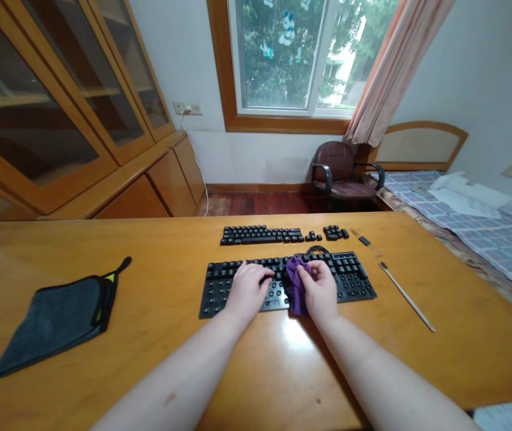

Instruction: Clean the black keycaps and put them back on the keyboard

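Purple cloth (296, 288) is pinched in the right hand (321, 291) grip on the black keyboard (354, 281); the left hand (246, 291) lies flat, holding nothing, on the keys, mid-surface.

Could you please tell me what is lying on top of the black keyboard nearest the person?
Both hands rest on the keyboard: left hand flat, right hand gripping a purple cloth. Keys beneath them are hidden.

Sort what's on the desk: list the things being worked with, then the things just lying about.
In use:
left hand
right hand
purple cloth
black keyboard

Lying about:
row of removed keycaps
grey folded cloth
long thin metal tool
small clear tool
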Motion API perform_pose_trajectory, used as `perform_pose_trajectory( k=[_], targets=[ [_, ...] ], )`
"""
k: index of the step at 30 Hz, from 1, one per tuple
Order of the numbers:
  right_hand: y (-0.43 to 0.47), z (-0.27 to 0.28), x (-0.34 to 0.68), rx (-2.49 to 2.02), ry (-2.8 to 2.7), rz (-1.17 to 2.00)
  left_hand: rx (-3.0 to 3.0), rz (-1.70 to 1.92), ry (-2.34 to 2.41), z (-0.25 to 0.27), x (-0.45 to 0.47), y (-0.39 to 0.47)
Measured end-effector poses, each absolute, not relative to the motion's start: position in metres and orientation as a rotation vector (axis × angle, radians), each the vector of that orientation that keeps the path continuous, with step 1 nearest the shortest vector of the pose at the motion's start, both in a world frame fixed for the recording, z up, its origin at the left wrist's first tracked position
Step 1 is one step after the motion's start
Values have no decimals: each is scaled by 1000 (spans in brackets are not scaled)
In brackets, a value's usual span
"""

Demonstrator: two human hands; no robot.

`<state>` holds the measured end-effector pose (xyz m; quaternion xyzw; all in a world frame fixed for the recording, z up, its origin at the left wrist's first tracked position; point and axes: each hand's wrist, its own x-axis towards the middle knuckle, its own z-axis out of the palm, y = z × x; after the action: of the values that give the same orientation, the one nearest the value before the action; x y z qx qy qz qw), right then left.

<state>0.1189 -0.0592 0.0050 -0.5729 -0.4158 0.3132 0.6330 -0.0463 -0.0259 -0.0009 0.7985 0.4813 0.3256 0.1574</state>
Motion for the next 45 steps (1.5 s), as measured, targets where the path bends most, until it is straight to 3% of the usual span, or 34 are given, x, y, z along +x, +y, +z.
perform_pose_trajectory(
  k=[32,45],
  targets=[
    [-58,3,119,-1297,-922,748,2494,893,1357,10,-43,-45],
    [-57,2,118,-1307,-937,751,2508,650,1596,14,-42,-49]
  ],
)
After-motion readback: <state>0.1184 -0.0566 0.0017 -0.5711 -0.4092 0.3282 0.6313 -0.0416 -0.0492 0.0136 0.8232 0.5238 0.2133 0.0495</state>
